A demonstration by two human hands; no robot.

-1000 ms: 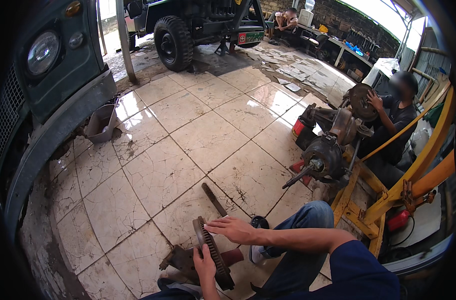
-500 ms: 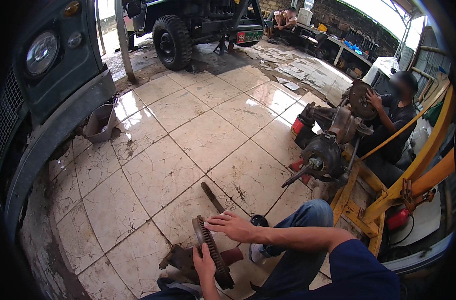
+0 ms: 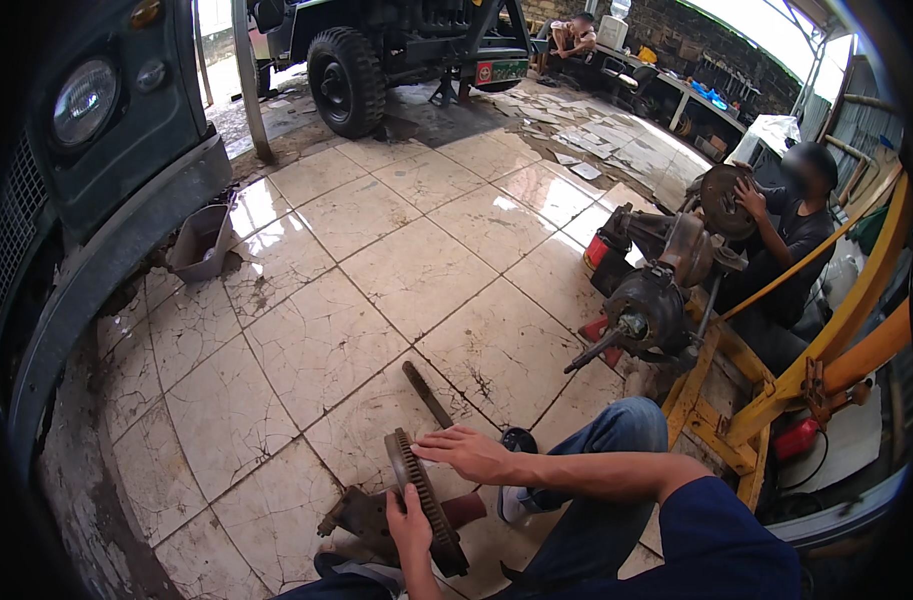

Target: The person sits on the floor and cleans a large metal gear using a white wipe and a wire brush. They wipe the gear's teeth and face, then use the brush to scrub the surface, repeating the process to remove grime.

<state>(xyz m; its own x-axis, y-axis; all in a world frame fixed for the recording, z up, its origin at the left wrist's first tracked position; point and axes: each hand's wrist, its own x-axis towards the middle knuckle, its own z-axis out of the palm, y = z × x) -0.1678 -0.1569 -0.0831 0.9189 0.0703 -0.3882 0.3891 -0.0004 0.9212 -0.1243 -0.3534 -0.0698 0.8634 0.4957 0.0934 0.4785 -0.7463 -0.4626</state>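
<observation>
A large toothed ring gear (image 3: 424,492) stands on edge, tilted, at the lower middle, between my hands. My left hand (image 3: 409,522) grips its left side, fingers pointing up along the face. Across the upper toothed rim lies my right hand (image 3: 466,453), its fingers stretched out and touching the gear; what lies under the fingertips is hidden. Behind the gear, on the left, is a dark metal housing (image 3: 361,522). A reddish cylindrical piece (image 3: 464,510) sticks out to its right. A dark toothed bar (image 3: 425,392) lies on the tiles just beyond.
At right, a person (image 3: 791,225) holds a round drum (image 3: 726,202) beside a greasy axle assembly (image 3: 648,310) and a yellow steel frame (image 3: 711,400). A grey bin (image 3: 201,245) sits by the vehicle bumper (image 3: 106,290) at left. Another vehicle's tyre (image 3: 345,83) stands further back.
My right hand has shifted slightly on the gear's rim. A whitish scrap visible under its fingers before is now mostly out of sight. My left hand keeps its place.
</observation>
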